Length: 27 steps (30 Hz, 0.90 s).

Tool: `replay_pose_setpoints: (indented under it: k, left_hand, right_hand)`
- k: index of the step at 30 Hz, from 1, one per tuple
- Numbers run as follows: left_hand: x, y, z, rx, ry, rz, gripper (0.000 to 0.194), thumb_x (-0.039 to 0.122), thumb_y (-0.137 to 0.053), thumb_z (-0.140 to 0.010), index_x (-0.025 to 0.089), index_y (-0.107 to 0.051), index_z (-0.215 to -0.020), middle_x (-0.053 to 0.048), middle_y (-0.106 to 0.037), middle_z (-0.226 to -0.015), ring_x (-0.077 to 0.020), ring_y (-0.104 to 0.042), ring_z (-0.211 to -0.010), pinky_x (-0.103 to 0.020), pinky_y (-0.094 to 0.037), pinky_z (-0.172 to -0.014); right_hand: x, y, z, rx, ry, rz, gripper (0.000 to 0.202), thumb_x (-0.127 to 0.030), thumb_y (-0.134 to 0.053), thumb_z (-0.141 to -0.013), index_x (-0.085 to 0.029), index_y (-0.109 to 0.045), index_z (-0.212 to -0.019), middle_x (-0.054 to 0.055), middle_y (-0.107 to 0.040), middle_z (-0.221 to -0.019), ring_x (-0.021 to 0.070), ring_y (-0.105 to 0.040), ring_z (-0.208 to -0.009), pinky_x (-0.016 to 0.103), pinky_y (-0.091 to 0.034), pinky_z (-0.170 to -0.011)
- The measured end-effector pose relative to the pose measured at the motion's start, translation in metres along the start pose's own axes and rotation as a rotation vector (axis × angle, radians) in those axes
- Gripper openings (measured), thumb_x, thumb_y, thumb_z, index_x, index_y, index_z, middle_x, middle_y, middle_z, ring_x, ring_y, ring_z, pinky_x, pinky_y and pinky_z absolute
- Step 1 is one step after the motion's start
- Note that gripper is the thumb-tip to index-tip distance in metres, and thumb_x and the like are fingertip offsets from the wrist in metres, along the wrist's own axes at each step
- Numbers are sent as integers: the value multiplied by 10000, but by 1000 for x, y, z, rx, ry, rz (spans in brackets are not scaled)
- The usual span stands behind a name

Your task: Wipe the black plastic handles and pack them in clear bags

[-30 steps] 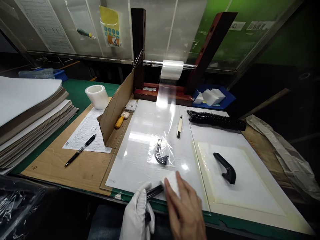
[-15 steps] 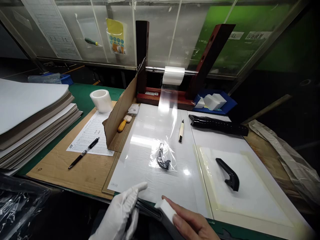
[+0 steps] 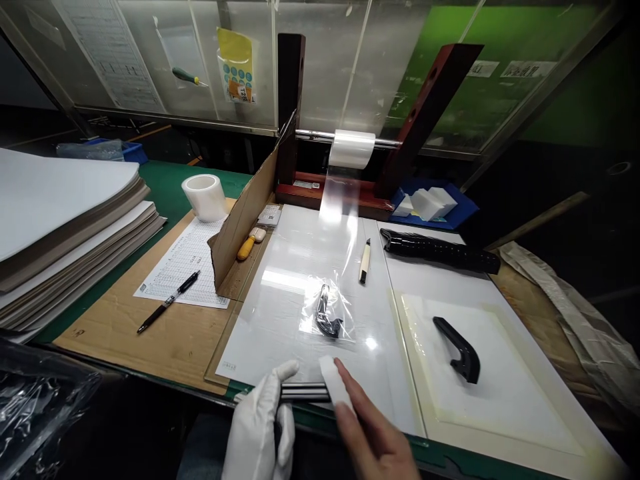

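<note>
My left hand (image 3: 257, 423), in a white glove, is closed around a long black grooved part (image 3: 304, 392) at the front edge of the table. A white foam block (image 3: 334, 381) is pinched between the thumb and fingers of my bare right hand (image 3: 377, 433) and lies against the right end of that part. The far end of the part is hidden by the block and my hand. Ahead of my hands, a curved black handle (image 3: 327, 320) lies under clear film on the white sheet. Another curved black handle (image 3: 463, 353) rests on the right-hand board.
A film roll (image 3: 353, 150) hangs on a wooden stand, its film trailing forward. A cutter knife (image 3: 365, 261) and a black wrapped bundle (image 3: 440, 252) lie on the right. A cardboard divider (image 3: 245, 220), a pen (image 3: 169, 303), a tape roll (image 3: 205, 198) and stacked sheets (image 3: 65, 200) are left.
The black part has turned from slanting down to the right to nearly level. My right hand has tilted the foam block more upright against it. The camera view has shifted slightly.
</note>
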State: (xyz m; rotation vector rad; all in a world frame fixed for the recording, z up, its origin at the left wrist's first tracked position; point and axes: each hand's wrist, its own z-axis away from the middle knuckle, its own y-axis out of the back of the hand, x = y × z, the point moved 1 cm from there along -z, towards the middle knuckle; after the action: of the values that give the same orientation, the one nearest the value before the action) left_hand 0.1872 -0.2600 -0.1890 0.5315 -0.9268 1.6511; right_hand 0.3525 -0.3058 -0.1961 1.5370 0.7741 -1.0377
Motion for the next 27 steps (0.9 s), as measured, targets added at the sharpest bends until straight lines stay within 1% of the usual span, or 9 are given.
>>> replay_pose_setpoints:
  k: [2,6,9,11,14,17,21,23,27]
  left_hand:
    - [-12,-3,-4,9,36,48,538,658,-644,-838,171,-715,-1055,49,-505,-427,-111,-463,-328,-193,-392,-348]
    - [-34,-5,-10,-57,153,44,589,732,-530,-863,171,-646,-727,-4,-556,-463,-88,-423,-286,-198,-346,-316]
    - [-41,0,-8,-82,124,-33,512,645,-560,-905,154,-667,-805,-21,-631,-562,-110,-521,-354,-212,-418,-355]
    - [-42,7,-4,-46,45,-78,398,536,-571,-958,153,-683,-968,-42,-708,-767,-133,-638,-542,-251,-542,-493]
    - [-43,17,1,9,-49,-132,284,428,-628,-958,184,-681,-1092,-92,-710,-1123,-195,-697,-932,-350,-617,-764]
    - [-46,23,5,47,-123,-196,338,395,-814,-789,196,-733,-1051,-121,-699,-1230,-319,-608,-1222,-368,-611,-873]
    - [-51,24,6,60,-179,-270,303,391,-732,-882,206,-704,-1121,-108,-674,-1274,-280,-618,-1206,-428,-588,-930]
    - [-53,24,5,60,-196,-297,268,387,-652,-950,193,-684,-1132,-99,-680,-1241,-241,-665,-1102,-435,-597,-896]
    - [-56,27,4,62,-231,-351,340,433,-681,-918,188,-686,-1153,-115,-679,-1265,-265,-650,-1160,-445,-588,-925]
  right_hand:
    - [2,-17,4,130,173,122,423,-258,-569,-993,-302,-557,-1414,71,-523,-1485,283,-535,-1340,408,-550,-1021]
    - [11,-20,-1,61,371,323,487,-215,-560,-989,-316,-499,-1461,79,-465,-1534,274,-505,-1363,413,-564,-1006]
    - [15,-8,-9,76,558,467,531,-134,-520,-969,-331,-496,-1461,82,-456,-1539,287,-506,-1344,430,-591,-930]
    - [16,-4,-12,67,681,532,543,-94,-498,-947,-334,-530,-1432,81,-489,-1511,290,-524,-1303,428,-592,-870]
    - [16,-2,-12,65,631,602,512,-101,-496,-943,-291,-550,-1416,102,-531,-1461,283,-541,-1257,421,-585,-849]
    - [11,-2,-11,21,686,631,506,-78,-494,-917,-284,-593,-1368,106,-537,-1449,279,-549,-1232,408,-578,-842]
    - [6,0,-12,20,576,603,487,-86,-501,-924,-244,-580,-1378,117,-554,-1426,273,-550,-1221,405,-572,-861]
    - [6,1,-11,28,622,587,493,-61,-489,-908,-256,-607,-1345,112,-552,-1430,276,-554,-1212,406,-567,-850]
    - [6,3,-12,-12,553,579,496,-91,-516,-925,-267,-571,-1385,97,-560,-1424,264,-550,-1217,395,-581,-863]
